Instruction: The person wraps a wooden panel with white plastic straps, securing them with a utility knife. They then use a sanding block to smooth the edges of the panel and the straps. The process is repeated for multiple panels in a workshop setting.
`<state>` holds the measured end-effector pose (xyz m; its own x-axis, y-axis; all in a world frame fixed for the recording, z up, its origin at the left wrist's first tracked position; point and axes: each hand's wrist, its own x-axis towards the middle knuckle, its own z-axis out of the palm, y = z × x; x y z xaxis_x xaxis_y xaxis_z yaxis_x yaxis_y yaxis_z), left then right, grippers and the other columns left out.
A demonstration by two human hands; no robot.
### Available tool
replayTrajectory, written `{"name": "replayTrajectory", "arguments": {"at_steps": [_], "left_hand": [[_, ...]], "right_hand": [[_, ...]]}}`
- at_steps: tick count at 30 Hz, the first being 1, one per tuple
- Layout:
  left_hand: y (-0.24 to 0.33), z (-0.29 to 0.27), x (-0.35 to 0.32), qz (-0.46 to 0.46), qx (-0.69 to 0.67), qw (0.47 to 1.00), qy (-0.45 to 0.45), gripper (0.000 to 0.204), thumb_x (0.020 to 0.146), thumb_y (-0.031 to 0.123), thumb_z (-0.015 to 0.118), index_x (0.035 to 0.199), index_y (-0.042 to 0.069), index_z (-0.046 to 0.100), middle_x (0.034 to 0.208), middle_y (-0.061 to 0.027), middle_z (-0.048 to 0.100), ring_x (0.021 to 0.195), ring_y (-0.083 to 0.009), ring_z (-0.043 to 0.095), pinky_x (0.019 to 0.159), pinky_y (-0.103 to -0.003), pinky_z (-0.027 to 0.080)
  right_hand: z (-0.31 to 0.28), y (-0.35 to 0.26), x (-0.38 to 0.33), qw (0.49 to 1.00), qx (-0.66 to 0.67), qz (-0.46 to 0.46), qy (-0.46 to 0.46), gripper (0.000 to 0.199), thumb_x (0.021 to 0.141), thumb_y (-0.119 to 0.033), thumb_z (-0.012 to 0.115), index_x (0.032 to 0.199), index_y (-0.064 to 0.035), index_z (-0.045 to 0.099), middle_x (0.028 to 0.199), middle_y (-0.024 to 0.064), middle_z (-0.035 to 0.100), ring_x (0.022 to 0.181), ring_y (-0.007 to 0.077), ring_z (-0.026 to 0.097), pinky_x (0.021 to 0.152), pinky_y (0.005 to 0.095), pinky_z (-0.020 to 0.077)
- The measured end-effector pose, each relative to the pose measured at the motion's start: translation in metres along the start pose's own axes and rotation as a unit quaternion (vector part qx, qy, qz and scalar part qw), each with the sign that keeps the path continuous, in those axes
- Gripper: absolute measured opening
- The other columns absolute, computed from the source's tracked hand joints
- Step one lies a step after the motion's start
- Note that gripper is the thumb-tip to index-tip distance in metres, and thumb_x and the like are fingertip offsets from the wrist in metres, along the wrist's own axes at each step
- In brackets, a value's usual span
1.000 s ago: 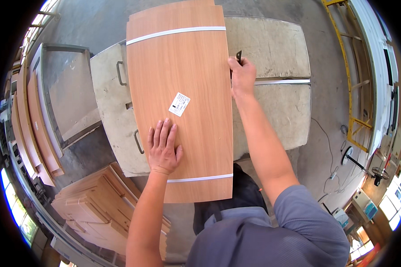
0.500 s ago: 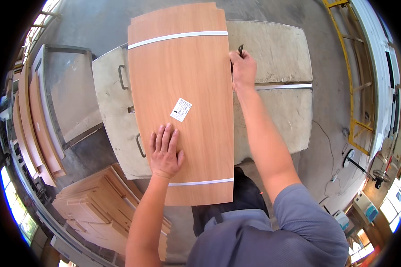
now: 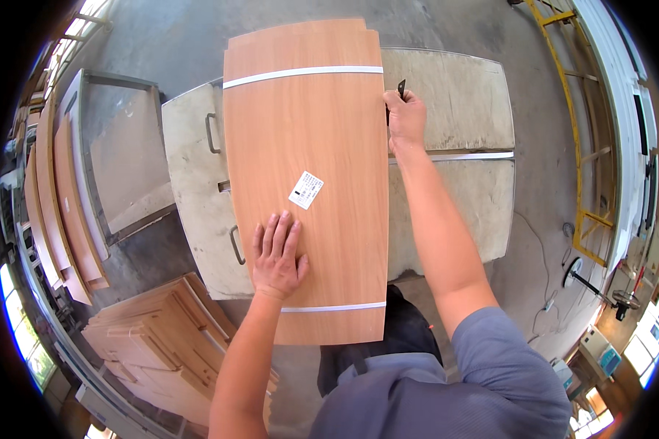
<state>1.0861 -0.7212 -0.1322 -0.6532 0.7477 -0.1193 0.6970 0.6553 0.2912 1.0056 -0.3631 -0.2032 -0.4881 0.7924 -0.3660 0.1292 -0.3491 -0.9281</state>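
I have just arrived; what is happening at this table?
A person's left hand rests flat on a long, light-brown wood-grain board, below its white label. The right hand grips a small black tool at the board's right edge. Two white straps cross the board near its ends, and it lies on a pale, scuffed tabletop.

White label (image 3: pixel 306 190) (print illegibly small) on the wood-grain panel (image 3: pixel 329 139).

You've got a gray flr (image 3: pixel 447 25) around a pale, scuffed tbl (image 3: pixel 465 95). There's a bright L window (image 3: pixel 22 318) on the near side & a bright R window (image 3: pixel 648 336) too. A yellow frame (image 3: pixel 597 218) runs far on your R.
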Motion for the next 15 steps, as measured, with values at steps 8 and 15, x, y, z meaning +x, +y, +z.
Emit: {"name": "replayTrajectory", "arguments": {"at_steps": [8, 15], "left_hand": [[0.002, 0.0, 0.003, 0.01, -0.001, 1.0, 0.015, 0.071, 0.08, 0.023, 0.059, 0.148, 0.01, 0.044, 0.158, -0.0111, 0.038, 0.148, -0.0323, 0.033, 0.124, -0.051, 0.021], [0.002, 0.002, 0.002, 0.008, 0.012, 1.0, 0.023, 0.071, 0.081, 0.02, 0.059, 0.149, 0.011, 0.042, 0.159, -0.0094, 0.037, 0.149, -0.0305, 0.031, 0.124, -0.048, 0.019]], "right_hand": [[0.006, -0.013, 0.011, 1.0, -0.01, -0.009, 0.002, 0.016, 0.082, -0.008, 0.069, 0.073, 0.0007, 0.059, 0.067, -0.0013, 0.057, 0.059, 0.0072, 0.047, 0.05, 0.0292, 0.0394], [-0.032, 0.007, -0.056, 1.0, -0.021, -0.001, -0.01, 0.016, 0.083, -0.006, 0.066, 0.071, -0.0021, 0.056, 0.066, -0.004, 0.054, 0.058, 0.0053, 0.045, 0.049, 0.0282, 0.0368]]}}
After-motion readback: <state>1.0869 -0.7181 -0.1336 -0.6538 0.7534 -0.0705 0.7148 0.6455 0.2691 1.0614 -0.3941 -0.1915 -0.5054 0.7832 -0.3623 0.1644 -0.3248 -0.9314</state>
